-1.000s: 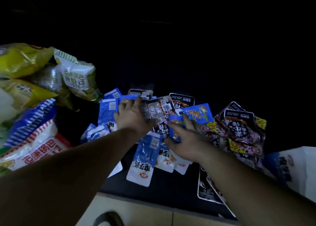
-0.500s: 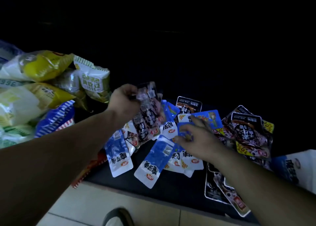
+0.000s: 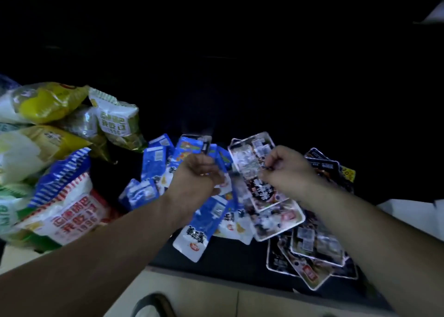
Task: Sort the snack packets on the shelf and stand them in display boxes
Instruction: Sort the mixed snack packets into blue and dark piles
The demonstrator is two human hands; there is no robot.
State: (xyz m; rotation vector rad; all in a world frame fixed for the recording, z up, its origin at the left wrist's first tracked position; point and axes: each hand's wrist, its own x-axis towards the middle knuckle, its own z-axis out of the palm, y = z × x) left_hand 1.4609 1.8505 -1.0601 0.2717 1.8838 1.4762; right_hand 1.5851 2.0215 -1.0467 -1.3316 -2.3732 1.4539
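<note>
The left hand [image 3: 197, 178], fingers curled, grips a fan of small blue foil snack packets [image 3: 189, 148]. The right hand [image 3: 286, 170], likewise curled, pinches a bunch of black-and-clear flat snack packets [image 3: 247, 160] near their upper edges. Beneath both hands, more packets of both kinds lie mixed and overlapping on the dark shelf [image 3: 228, 256], with large yellow and white puffed bags [image 3: 48, 100] heaped at the left. No display box is clearly in view. For a clean sort, each hand should probably take one kind only, square the edges into a stack before lifting, and avoid dragging strays off the front edge.
</note>
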